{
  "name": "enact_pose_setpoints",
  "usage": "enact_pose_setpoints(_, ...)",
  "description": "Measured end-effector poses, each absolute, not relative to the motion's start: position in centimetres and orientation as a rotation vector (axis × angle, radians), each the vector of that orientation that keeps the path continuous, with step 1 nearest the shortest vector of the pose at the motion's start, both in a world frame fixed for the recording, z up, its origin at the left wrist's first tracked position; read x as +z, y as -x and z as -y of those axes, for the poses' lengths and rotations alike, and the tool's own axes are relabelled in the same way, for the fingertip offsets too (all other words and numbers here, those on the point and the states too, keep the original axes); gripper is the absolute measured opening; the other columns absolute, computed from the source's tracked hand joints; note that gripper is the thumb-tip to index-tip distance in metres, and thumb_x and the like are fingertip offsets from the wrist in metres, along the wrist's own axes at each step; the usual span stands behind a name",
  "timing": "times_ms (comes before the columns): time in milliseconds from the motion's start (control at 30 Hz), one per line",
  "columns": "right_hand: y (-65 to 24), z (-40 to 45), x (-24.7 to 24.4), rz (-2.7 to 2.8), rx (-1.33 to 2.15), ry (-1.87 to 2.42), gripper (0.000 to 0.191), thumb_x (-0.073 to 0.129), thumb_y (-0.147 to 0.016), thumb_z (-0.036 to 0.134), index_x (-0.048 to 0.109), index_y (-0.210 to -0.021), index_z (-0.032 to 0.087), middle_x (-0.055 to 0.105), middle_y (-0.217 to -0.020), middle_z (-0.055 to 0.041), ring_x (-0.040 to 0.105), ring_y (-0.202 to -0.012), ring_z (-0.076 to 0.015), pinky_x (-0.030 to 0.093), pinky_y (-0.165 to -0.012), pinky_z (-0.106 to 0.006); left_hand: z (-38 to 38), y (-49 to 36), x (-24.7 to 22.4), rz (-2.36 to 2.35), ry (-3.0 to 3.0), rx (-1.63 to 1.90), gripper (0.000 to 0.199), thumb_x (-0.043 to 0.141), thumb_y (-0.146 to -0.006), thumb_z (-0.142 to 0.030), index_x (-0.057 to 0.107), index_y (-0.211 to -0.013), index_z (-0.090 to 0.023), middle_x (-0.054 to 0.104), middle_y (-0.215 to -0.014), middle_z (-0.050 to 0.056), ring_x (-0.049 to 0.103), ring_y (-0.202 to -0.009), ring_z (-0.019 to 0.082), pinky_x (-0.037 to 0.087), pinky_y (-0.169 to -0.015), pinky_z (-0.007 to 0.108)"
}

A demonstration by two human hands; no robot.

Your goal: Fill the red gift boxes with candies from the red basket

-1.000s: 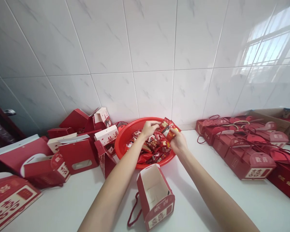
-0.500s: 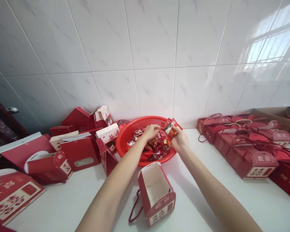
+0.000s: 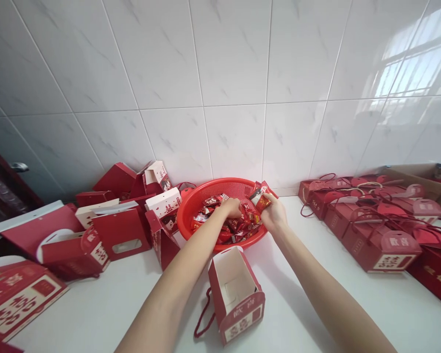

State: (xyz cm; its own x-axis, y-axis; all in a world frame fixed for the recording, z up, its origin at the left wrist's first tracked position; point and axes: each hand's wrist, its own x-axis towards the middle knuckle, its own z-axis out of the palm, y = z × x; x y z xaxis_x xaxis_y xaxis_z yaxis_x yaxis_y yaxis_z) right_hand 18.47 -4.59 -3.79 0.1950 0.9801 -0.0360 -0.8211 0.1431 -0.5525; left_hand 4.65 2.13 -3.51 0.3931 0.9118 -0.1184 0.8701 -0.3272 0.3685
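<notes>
My right hand (image 3: pixel 274 212) is closed on red snack packets (image 3: pixel 259 196) at the right rim of a red plastic basket (image 3: pixel 185 215). One of these packets has a white and dark picture. Over the middle of the basket, my left hand (image 3: pixel 231 208) has its fingers curled down among the wrapped snacks (image 3: pixel 230 235) that lie there. Its fingertips are partly hidden, and what they hold cannot be made out. In front of the basket stands an open red gift box (image 3: pixel 238 294), its white inside showing and a dark red cord handle (image 3: pixel 205 316) hanging at its left.
On the left, several open red boxes (image 3: pixel 121 228) stand close together on the white table (image 3: pixel 106 309). Rows of closed red boxes (image 3: pixel 375 235) with cords fill the right. A cardboard carton (image 3: pixel 407 174) is at the far right. A tiled wall (image 3: pixel 235 142) rises behind.
My left hand has moved down and slightly right, into the snacks in the basket. My right hand stays at the right rim with its packets.
</notes>
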Motion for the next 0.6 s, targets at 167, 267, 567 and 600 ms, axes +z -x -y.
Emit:
enact_pose_setpoints(167,-18.1,4.6,-3.6,0.379,1.337,0.501,0.009,0.062,-0.072,0.010,0.067,-0.079,0.015,0.076,-0.080,-0.0058,0.073,-0.077,-0.0190,0.061,-0.076,-0.031,-2.5,-3.1,-3.3,-1.417,-2.101,0.484,0.019,0.066,-0.069,-0.005,0.077,-0.080,-0.016,0.070,-0.062,-0.001,0.065,-0.060,0.016,0.050,-0.058,0.025)
enact_pose_setpoints(267,-18.1,4.7,-3.5,0.366,1.342,0.496,0.009,0.062,-0.072,0.010,0.066,-0.077,0.015,0.075,-0.077,-0.0058,0.072,-0.073,-0.0182,0.061,-0.075,-0.030,-3.0,-3.1,-3.1,-1.377,-2.012,0.687,0.020,0.062,-0.069,-0.005,0.076,-0.080,-0.014,0.071,-0.064,0.001,0.064,-0.058,0.014,0.051,-0.058,0.024)
enact_pose_setpoints(567,-18.2,4.6,-3.7,0.391,1.356,0.486,0.010,0.062,-0.071,0.010,0.065,-0.079,0.015,0.075,-0.078,-0.0052,0.072,-0.074,-0.0183,0.061,-0.078,-0.031,-4.1,-3.0,-3.4,-1.369,-2.048,0.919,0.021,0.054,-0.080,-0.018,0.075,-0.079,-0.013,0.073,-0.071,0.005,0.067,-0.071,0.017,0.054,-0.070,0.027)
enact_pose_setpoints(600,-18.2,4.6,-3.7,0.389,1.351,0.489,0.010,0.062,-0.071,0.010,0.065,-0.079,0.015,0.075,-0.078,-0.0053,0.072,-0.074,-0.0182,0.061,-0.078,-0.031,-4.0,-3.1,-3.5,-1.377,-2.085,0.899,0.023,0.053,-0.080,-0.017,0.075,-0.084,-0.013,0.074,-0.074,0.005,0.068,-0.074,0.018,0.054,-0.072,0.027)
